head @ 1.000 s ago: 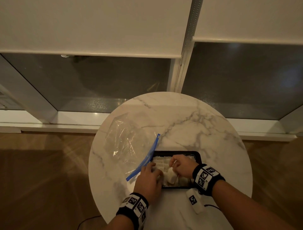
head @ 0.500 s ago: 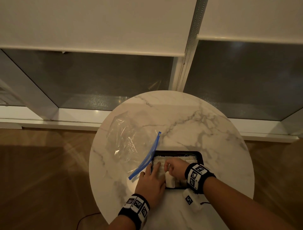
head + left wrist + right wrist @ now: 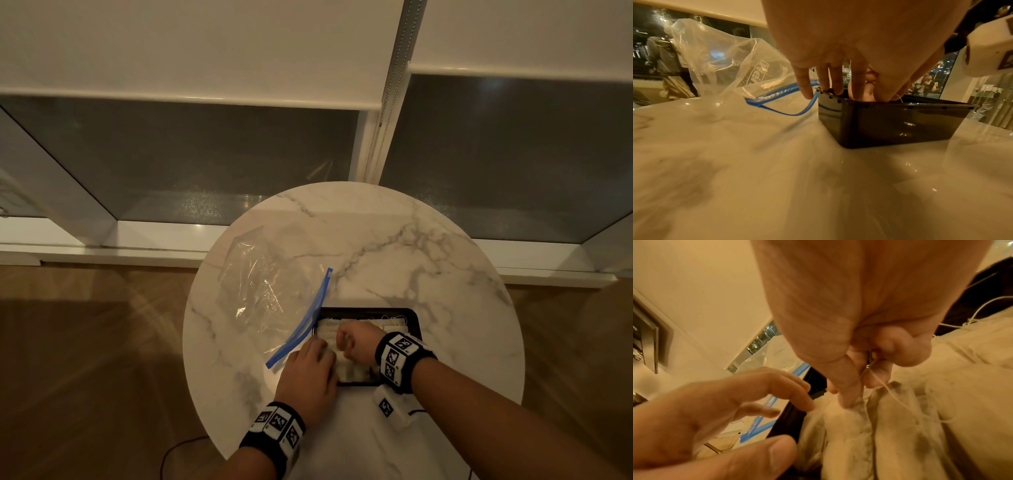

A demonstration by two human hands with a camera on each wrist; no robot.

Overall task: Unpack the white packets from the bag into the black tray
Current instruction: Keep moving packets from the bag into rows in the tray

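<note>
On the round marble table the black tray holds several white packets with thin strings. My right hand is inside the tray, its fingers curled. In the right wrist view my right hand pinches the top and string of one white packet. My left hand lies over the tray's near-left corner. Its straight fingers reach over the tray rim and touch the packets. The clear bag with a blue zip lies crumpled left of the tray and looks emptied.
The tray sits near the table's front edge. Bare marble stretches behind and right of it. The bag rises beside the tray's left wall. Window ledge at the back, wooden floor around.
My right hand has shifted a little leftward across the tray. My left hand has slid further over the tray's left corner. The bag has not moved.
</note>
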